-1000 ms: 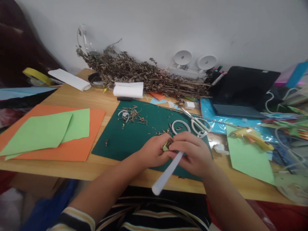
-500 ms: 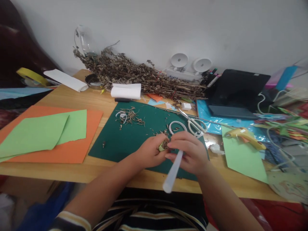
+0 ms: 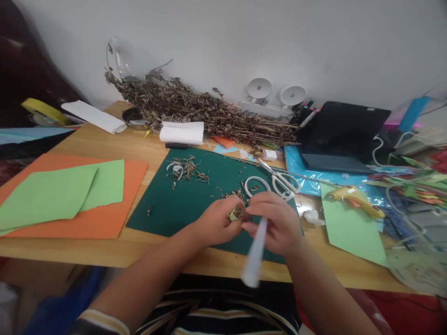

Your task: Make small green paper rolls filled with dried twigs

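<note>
My left hand (image 3: 215,223) is closed around a small green roll stuffed with dried plant bits (image 3: 237,213), held just above the dark green cutting mat (image 3: 188,195). My right hand (image 3: 277,223) is closed too, fingertips pinching at the roll's top, and it grips a white glue stick (image 3: 255,253) that points down toward my lap. Both hands touch at the roll.
Green sheets (image 3: 59,193) lie on orange paper (image 3: 115,221) at the left. A bundle of dried branches (image 3: 209,114) lies along the wall. White scissors (image 3: 282,181), a yellow glue gun (image 3: 352,197) on green paper, a black laptop (image 3: 342,135) and a white paper roll (image 3: 181,132) sit around the mat.
The glue stick's free end has swung from lower left to nearly straight down. The hands stayed together at the roll; the view shifted slightly.
</note>
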Motion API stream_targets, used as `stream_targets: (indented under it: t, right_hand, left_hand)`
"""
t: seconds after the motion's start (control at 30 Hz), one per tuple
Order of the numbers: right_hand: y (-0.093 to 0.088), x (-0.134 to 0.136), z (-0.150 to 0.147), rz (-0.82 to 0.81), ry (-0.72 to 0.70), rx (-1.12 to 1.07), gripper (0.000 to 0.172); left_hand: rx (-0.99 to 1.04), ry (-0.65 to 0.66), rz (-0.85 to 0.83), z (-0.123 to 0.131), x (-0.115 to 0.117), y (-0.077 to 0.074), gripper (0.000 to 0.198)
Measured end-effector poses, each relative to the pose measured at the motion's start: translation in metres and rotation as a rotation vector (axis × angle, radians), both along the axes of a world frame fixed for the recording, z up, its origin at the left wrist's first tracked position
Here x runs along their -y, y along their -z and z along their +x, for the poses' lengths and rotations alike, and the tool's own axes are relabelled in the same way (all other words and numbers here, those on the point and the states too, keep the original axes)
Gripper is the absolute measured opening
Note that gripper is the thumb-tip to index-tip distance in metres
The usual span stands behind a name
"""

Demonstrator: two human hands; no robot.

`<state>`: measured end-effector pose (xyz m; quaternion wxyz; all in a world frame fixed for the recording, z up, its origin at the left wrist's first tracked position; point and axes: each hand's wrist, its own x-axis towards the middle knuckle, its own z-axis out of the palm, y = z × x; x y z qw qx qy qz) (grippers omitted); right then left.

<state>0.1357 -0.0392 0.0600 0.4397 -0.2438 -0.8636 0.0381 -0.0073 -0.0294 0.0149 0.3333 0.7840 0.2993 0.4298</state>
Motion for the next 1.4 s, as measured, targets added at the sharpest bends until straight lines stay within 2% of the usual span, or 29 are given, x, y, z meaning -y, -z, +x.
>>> stream_targets:
  t: [0.1,0.27,0.43,0.7,0.87,1.0,1.1,1.2,1.4]
  right_hand:
    - [-0.001,0.002,0.0,0.011,-0.02,-0.049,0.018]
    - [-0.001,0.001,-0.001,0.009,-0.064,0.035,0.017]
    - [0.003,0.001,-0.001,0.039,-0.008,0.138,0.018]
    - [0.009,0.001,-0.002,0.121,0.04,0.125,0.017]
    - [0.006,0.003,-0.007,0.077,0.055,0.143,0.014]
    - [0.002,0.004,-0.006,-0.004,0.034,0.159,0.014]
    - [-0.001,0.005,-0.001,-0.08,-0.007,0.045,0.022]
    - [-0.004,0.006,0.004,-0.091,0.015,-0.054,0.025]
    - [-0.001,0.005,0.005,0.018,0.05,0.161,0.021]
  left_hand:
    - [0.032,-0.008,0.018,0.001,0.001,-0.003,0.012]
    - [-0.007,-0.02,0.001,0.0,0.001,-0.001,0.007]
    - [-0.001,-0.008,-0.006,0.001,0.0,0.0,0.012]
    - [-0.003,0.025,-0.003,0.0,-0.001,0.0,0.016]
    - [-0.041,-0.007,-0.058,-0.003,0.001,-0.005,0.012]
    - [-0.003,-0.008,-0.037,-0.003,0.0,-0.007,0.009]
    - [0.026,-0.019,0.022,-0.001,0.0,-0.004,0.01]
    - [0.021,-0.03,0.077,0.001,-0.001,-0.001,0.012]
    - [0.048,-0.015,0.066,0.0,-0.001,-0.002,0.005]
